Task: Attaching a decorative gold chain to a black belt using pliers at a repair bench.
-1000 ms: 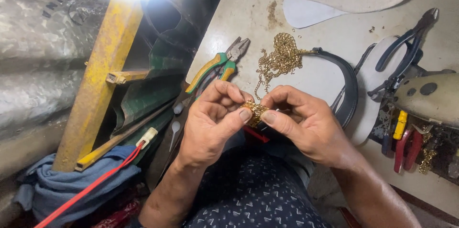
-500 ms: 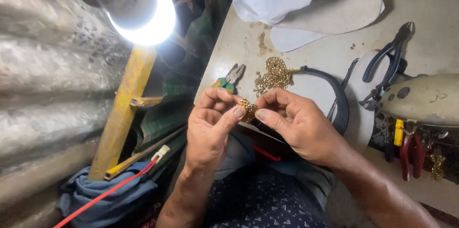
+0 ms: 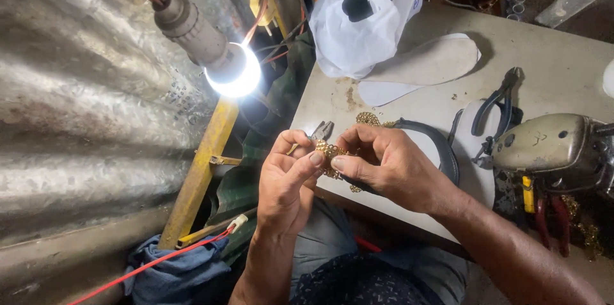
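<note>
Gold beaded ornament sits pinched between both hands above the near edge of the pale worktable. Left hand grips it with thumb and forefinger closed on its left side; right hand closes its fingertips on the right side. Just behind lie pliers, more gold chain and a dark curved strap. A lit bulb hangs to the left.

Both forearms bare, no sleeves, rings or watch visible; dark speckled shirt; grey trousers at the lap.
</note>
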